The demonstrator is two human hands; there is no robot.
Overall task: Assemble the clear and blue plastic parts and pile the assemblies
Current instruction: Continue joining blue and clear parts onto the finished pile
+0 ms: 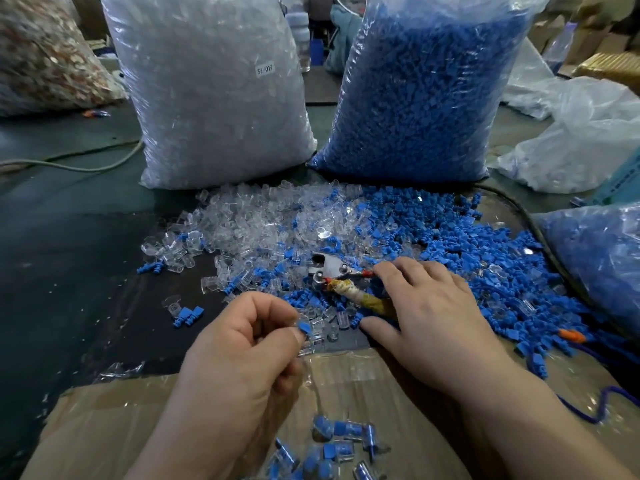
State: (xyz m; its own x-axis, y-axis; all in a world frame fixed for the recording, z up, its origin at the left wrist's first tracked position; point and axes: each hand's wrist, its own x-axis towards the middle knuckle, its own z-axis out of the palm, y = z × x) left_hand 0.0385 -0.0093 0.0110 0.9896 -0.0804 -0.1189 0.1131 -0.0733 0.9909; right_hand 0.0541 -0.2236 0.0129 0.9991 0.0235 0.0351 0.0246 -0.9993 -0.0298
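Head view: left hand [242, 348] pinches a blue plug [304, 329] into a clear shell [307, 345], mid-assembly. Right hand [426, 306] lies spread on the loose parts [450, 230]. Next, probably press home, then drop onto the near pile [332, 445].

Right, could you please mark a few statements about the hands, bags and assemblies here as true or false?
1. The left hand pinches a blue part. True.
2. The bag of blue parts stands left of the bag of clear parts. False: it stands to its right.
3. The finished assemblies lie on the cardboard. True.
4. The right hand is clenched in a fist. False: its fingers are spread over the loose parts.
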